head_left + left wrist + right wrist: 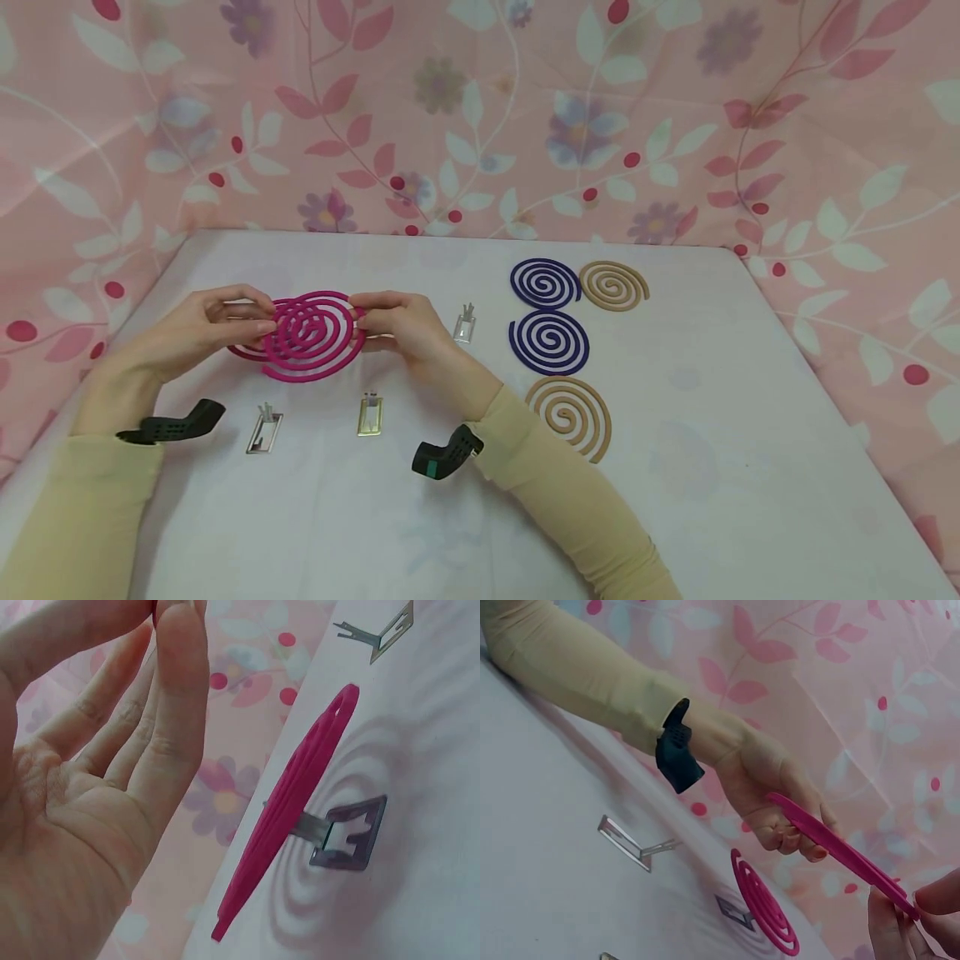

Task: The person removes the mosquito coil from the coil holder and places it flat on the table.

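Between my two hands is a pink mosquito coil [300, 379], raised above the table. My left hand [202, 321] pinches its left edge between thumb and fingers. The right hand [405, 325] pinches the opposite edge, and its fingertips show at the coil's end in the right wrist view. Behind it, a second pink coil [285, 802] sits tilted on a metal stand [307, 827], mostly hidden by the held coil in the head view. Nearer the front lie a silver stand [275, 433] and a gold stand [380, 417], both with upright prongs.
Another silver stand [471, 327] is right of my right hand. Farther right lie two blue coils [549, 342] and two tan coils [613, 286]; my right sleeve [570, 492] partly covers the nearer tan one. A floral cloth [480, 125] hangs behind the white table [712, 517].
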{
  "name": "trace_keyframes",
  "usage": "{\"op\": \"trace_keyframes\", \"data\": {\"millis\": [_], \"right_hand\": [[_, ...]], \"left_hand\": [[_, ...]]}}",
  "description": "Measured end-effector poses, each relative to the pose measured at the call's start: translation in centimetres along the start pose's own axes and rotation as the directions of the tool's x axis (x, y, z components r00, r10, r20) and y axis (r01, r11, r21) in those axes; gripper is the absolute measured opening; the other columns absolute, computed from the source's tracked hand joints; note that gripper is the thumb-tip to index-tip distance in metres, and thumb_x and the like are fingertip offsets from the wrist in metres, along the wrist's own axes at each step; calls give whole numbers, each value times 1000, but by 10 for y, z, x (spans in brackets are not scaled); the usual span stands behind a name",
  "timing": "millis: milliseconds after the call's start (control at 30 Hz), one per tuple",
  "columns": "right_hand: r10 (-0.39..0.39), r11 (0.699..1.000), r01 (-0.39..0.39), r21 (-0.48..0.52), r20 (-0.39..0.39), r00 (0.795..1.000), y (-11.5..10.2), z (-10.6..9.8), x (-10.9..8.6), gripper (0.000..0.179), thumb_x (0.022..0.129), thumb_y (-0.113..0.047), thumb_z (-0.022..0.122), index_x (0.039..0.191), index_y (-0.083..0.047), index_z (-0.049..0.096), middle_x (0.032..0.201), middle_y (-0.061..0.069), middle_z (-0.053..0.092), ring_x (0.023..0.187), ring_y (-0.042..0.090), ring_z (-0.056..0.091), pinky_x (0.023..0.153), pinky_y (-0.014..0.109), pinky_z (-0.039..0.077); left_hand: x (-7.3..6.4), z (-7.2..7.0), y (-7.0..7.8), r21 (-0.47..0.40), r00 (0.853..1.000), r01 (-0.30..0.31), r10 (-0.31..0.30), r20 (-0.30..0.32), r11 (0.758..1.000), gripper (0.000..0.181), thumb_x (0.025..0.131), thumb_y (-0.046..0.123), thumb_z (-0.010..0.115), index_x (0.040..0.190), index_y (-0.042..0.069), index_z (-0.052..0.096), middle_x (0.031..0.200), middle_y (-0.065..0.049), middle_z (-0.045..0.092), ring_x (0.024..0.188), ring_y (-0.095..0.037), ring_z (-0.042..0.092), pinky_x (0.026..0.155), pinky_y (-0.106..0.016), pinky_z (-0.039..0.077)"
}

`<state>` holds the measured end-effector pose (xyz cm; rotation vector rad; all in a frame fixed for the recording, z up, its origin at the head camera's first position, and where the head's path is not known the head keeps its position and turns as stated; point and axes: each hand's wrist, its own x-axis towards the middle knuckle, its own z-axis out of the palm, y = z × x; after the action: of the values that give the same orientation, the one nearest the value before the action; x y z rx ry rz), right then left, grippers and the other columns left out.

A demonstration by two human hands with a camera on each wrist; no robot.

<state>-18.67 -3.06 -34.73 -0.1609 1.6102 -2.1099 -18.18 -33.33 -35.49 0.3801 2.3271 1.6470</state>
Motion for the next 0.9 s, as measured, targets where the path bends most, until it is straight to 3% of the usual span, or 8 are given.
{"op": "trace_keyframes", "data": {"millis": [200,600,900], "right_hand": [[-19,1000,19,-17,-7,1000,-9,-11,1,23,95,-5,64,116,-4,72,109,6,71,89,19,68,87,33,60],[-21,995,24,-100,30,999,-24,-31,5,28,97,-10,63,124,-4,69,117,11,69,91,18,68,88,31,59],[-51,991,51,-121,5,999,-30,-45,1,29,97,-10,63,124,-4,67,119,12,67,91,19,68,88,31,59]], "left_hand": [[3,14,12,24,995,58,-56,-81,998,19,97,7,63,116,11,64,104,6,72,95,-12,68,83,-21,55],[10,35,27,-24,985,85,-88,-148,996,18,96,14,68,113,13,66,100,7,73,89,-12,71,81,-23,59],[16,56,39,-123,968,122,-145,-206,985,24,92,23,73,114,14,66,97,6,76,87,-13,73,83,-25,59]]}}
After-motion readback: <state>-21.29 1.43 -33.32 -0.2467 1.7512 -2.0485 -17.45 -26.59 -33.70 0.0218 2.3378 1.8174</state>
